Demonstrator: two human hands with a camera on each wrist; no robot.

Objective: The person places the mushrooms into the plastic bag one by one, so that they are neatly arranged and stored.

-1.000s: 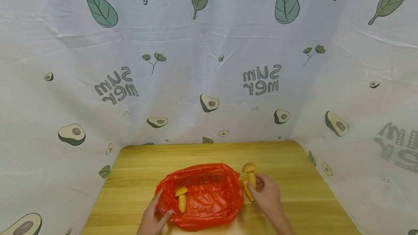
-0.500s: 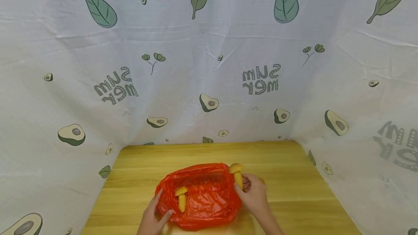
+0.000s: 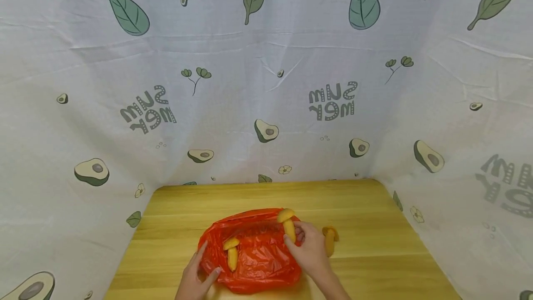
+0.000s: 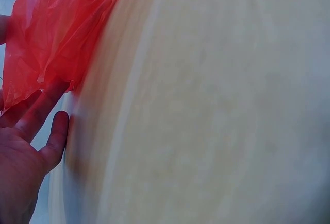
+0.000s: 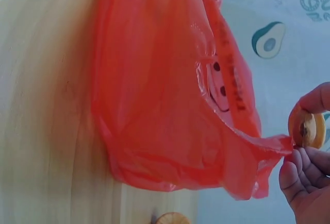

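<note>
A red plastic bag point(image 3: 266, 263) stands with its mouth spread wide on the table. Inside, toward its left end, lies a yellow mushroom point(image 3: 232, 256). My right hand point(image 3: 308, 246) pinches another yellow mushroom point(image 3: 289, 228), cap up, over the bag's right rim; in the right wrist view the end of its stem point(image 5: 305, 130) shows between thumb and fingers. My left hand point(image 3: 195, 274) rests against the bag's left side, fingers spread and fairly straight. In the left wrist view, its fingers point(image 4: 44, 105) touch the red plastic. A further mushroom point(image 3: 330, 242) lies right of my right hand, partly hidden by it.
The wood-grain table point(image 3: 366, 207) reaches back to a hanging white cloth point(image 3: 233, 105) printed with leaves and avocados. More of the cloth closes off both sides.
My right hand has moved left with its mushroom, from beside the bag to over the right rim. The mushroom on the table now shows to its right. My left hand stays put.
</note>
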